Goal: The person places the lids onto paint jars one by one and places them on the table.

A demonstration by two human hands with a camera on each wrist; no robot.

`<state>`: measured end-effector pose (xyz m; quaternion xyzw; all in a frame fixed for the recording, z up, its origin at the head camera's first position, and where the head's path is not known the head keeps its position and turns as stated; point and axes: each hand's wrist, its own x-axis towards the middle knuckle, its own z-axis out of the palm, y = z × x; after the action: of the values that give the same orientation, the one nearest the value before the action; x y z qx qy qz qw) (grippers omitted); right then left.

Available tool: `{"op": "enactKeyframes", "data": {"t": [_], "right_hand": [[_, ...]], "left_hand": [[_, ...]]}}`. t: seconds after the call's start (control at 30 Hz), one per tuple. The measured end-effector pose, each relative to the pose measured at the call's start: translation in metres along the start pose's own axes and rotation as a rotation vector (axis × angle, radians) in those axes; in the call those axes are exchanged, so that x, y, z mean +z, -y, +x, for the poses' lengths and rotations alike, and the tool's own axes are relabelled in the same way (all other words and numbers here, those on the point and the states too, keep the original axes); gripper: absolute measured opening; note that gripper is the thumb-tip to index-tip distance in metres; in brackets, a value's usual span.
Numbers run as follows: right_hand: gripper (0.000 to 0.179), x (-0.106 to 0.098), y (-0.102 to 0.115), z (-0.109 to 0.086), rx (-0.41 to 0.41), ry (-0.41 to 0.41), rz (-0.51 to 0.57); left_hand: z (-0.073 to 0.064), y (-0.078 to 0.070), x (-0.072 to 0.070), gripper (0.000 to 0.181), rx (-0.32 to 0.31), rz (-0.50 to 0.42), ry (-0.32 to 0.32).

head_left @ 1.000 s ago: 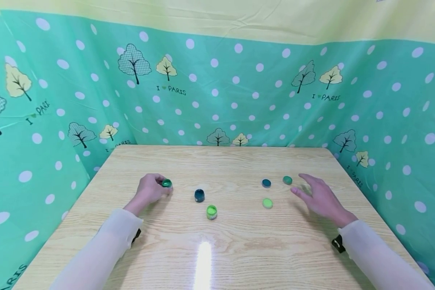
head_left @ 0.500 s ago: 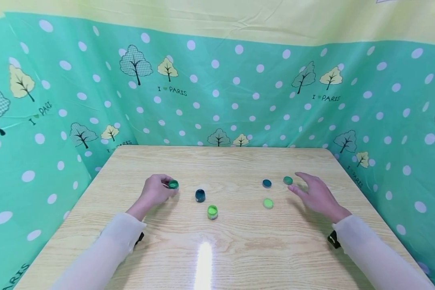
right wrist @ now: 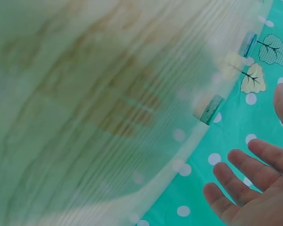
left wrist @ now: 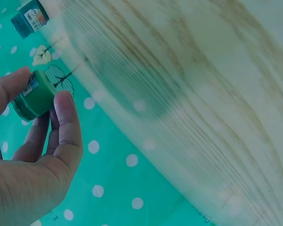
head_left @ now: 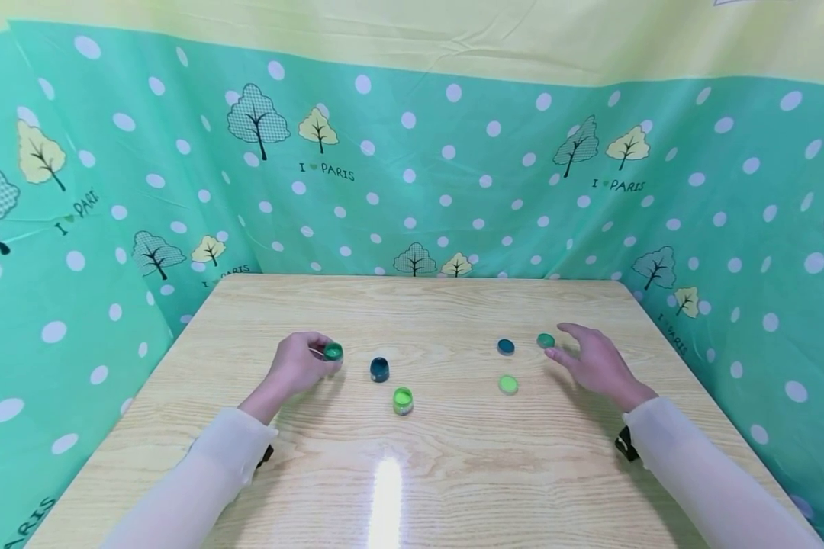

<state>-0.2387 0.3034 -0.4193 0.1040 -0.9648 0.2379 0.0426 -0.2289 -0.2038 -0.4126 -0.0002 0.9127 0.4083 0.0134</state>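
Observation:
My left hand (head_left: 300,364) grips a small green paint jar (head_left: 333,351) between thumb and fingers, its open top visible. In the left wrist view the jar (left wrist: 35,99) is tilted and shows a gap from the tabletop. Just right of it stands a dark blue paint jar (head_left: 379,370), open, with a light green paint jar (head_left: 403,401) nearer the front. My right hand (head_left: 599,364) has its fingers spread and holds nothing. Its thumb is close to a green lid (head_left: 545,341); contact cannot be made out. A blue lid (head_left: 506,347) and a light green lid (head_left: 508,384) lie to its left.
The wooden table (head_left: 446,473) carries the jars on the left side and the lids on the right. A polka-dot curtain (head_left: 412,152) encloses its back and sides. A bright light reflection (head_left: 387,503) falls across the front middle.
My left hand has carried the green jar rightward, closer to the dark blue jar. My right hand has shifted slightly left toward the green lid. The other jars and lids stay put.

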Motion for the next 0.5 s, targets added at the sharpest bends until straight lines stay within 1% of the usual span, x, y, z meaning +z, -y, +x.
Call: {"op": "enactKeyframes", "data": {"t": [0.27, 0.5], "right_hand": [[0.066, 0.002, 0.001, 0.008, 0.024, 0.004, -0.019], [0.064, 0.006, 0.000, 0.013, 0.047, 0.008, -0.028]], "left_hand": [[-0.005, -0.003, 0.001, 0.029, 0.023, -0.002, 0.003], [-0.010, -0.005, 0.003, 0.029, 0.014, 0.004, 0.006]]}}
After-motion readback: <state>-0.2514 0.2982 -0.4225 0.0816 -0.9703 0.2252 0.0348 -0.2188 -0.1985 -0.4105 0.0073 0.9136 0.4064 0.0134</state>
